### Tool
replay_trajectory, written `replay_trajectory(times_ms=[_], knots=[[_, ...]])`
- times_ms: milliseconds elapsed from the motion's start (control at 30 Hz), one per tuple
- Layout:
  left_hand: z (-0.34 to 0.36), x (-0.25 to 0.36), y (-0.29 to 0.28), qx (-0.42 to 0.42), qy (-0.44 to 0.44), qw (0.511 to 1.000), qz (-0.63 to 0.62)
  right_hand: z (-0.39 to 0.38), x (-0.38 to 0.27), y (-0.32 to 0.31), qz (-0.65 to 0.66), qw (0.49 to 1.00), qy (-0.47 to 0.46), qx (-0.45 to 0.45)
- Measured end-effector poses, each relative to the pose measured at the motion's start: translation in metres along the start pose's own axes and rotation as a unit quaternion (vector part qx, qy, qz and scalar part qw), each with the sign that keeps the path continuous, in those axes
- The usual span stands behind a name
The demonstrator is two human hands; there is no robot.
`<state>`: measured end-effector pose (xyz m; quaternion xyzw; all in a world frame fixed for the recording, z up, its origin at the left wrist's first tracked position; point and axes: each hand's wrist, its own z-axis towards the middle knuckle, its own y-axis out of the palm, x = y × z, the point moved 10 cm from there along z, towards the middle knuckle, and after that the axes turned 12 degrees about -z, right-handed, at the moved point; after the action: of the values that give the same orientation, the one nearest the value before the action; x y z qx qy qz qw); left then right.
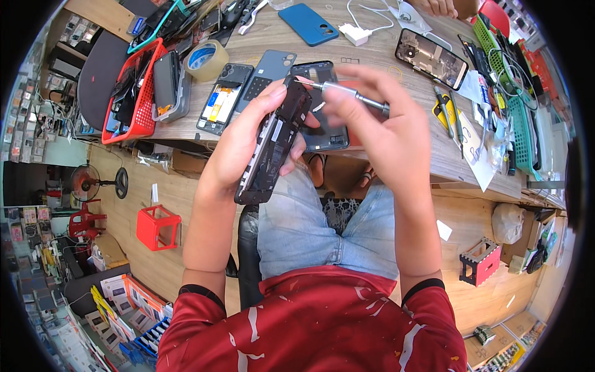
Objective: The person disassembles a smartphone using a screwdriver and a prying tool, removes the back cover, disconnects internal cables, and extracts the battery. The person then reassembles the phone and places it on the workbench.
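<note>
My left hand (pixel 245 133) grips an opened black phone (pixel 276 146) tilted upward, its inner parts showing, with fingers curled round both long sides. My right hand (pixel 384 130) holds a silver screwdriver (pixel 347 93), whose thin tip is at the phone's upper end; whether it touches cannot be told. Just beyond lie an opened phone with a white-and-yellow battery (pixel 220 99), a grey back cover (pixel 269 71) and a dark phone housing (pixel 328 139), partly behind my hands.
A red basket (pixel 133 96), tape roll (pixel 203 61), blue case (pixel 307 23), white charger (pixel 354 34) and lit phone (pixel 431 57) are on the desk (pixel 381 18). Tools (pixel 449 118) lie right; another person's hand (pixel 440 7) is at the far edge. A red stool (pixel 158 226) stands lower left.
</note>
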<state>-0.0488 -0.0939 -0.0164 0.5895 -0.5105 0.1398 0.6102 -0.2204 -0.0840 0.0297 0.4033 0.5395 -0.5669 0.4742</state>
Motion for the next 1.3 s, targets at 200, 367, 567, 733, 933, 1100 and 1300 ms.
replay_trajectory(times_ms=[200,367,567,733,933,1100,1300], knots=[[0.001,-0.001,-0.001,-0.006,0.001,1.000,-0.002,-0.004,-0.001,-0.002,0.038,0.998,-0.042,0.034],[0.002,0.001,0.000,0.010,-0.002,0.999,0.032,-0.004,0.002,-0.005,0.055,0.995,-0.065,0.054],[0.003,0.003,0.001,0.032,0.012,0.997,0.064,-0.006,0.007,-0.007,0.043,0.992,-0.077,0.085],[0.002,0.006,0.001,0.046,0.010,0.995,0.090,0.000,0.023,-0.008,0.106,0.991,-0.014,0.082],[0.003,0.010,-0.001,0.057,0.026,0.989,0.135,-0.003,0.027,-0.011,0.118,0.988,-0.028,0.095],[0.002,0.016,0.000,0.077,0.058,0.974,0.207,0.000,0.023,-0.011,0.147,0.979,-0.101,0.101],[0.001,0.014,0.004,0.096,0.080,0.960,0.252,0.009,0.009,0.007,0.003,0.986,-0.137,0.097]])
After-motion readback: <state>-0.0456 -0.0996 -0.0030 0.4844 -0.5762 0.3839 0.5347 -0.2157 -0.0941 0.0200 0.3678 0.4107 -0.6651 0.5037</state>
